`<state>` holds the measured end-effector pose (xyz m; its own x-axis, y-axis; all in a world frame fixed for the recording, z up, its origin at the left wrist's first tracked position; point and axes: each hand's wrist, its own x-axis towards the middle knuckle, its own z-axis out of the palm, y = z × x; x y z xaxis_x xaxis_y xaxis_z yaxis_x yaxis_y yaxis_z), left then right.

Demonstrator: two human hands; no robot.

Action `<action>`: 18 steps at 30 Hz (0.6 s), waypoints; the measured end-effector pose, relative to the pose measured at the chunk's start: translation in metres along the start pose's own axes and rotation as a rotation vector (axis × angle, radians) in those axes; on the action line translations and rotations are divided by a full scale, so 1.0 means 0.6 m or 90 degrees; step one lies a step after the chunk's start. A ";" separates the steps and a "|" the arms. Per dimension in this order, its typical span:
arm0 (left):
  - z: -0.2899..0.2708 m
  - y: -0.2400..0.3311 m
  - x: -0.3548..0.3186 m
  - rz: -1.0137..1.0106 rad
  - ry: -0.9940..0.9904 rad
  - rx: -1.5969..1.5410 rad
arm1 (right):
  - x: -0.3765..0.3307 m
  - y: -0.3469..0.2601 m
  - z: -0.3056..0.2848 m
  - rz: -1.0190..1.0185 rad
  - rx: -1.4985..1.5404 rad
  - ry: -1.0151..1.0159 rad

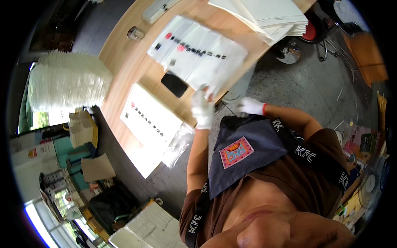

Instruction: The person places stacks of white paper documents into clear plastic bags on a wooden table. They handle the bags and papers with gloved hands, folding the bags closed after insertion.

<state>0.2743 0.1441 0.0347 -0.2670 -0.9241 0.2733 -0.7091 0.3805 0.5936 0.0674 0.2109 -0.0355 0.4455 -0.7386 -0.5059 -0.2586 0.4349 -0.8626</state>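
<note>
My left hand (202, 108), in a white glove with bare fingertips showing, is at the near edge of the wooden table. Its smeared fingers reach the lower corner of a flat white plastic bag (198, 51) with dark print and red round marks; whether they grip it is unclear. Gloved in white with a red cuff, my right hand (250, 106) hovers beyond the table edge, over my dark apron (264, 144). Its fingers are bent together, and anything in them is hidden. Left of the bag lie a black phone (174, 84) and a printed white stack (147, 128).
Crumpled clear plastic (179, 144) hangs off the table's near edge. A small glass jar (135, 34) and a white case (159, 10) are farther back. Loose paper stacks (273, 16) cover the far right. A tall pale stack (68, 80) stands left; a stool (310, 31) is right.
</note>
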 end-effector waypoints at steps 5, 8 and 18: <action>0.134 0.118 0.115 0.128 -0.021 -0.086 | -0.092 0.054 -0.097 0.071 0.183 0.247; 0.189 0.120 0.169 -0.025 -0.309 0.030 | -0.108 0.066 -0.115 0.093 0.242 0.310; 0.234 0.102 0.224 -0.016 -0.027 -0.023 | -0.108 0.064 -0.146 0.029 0.312 0.348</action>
<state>0.1035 0.0379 0.0013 -0.2769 -0.9339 0.2263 -0.6920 0.3572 0.6273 -0.0464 0.2305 -0.0362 -0.0811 -0.8096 -0.5813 0.2038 0.5574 -0.8048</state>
